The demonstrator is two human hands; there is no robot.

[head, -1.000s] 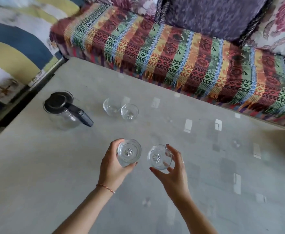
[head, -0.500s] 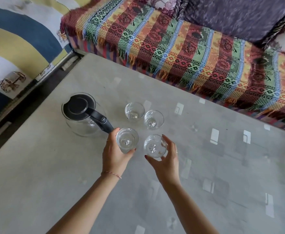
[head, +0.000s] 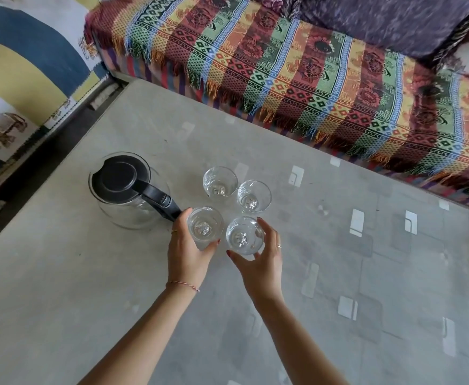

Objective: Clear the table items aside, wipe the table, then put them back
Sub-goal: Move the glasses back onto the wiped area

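Both hands are out over the grey table (head: 61,287), and each one has a glass. The left hand (head: 187,255) wraps thumb and fingers round a clear glass (head: 205,226), thumb tip just short of the jug handle. The right hand (head: 258,259) curls round a second glass (head: 245,236), fingers on its far side, thumb on the near side. Both look empty, only a glint at the base; whether they stand on the table or hang just above it, I cannot tell. Just beyond the fingertips, two more empty glasses (head: 220,181) (head: 254,196) stand side by side. Left of the left hand sits a glass jug (head: 127,190) with a black lid, nothing visible inside.
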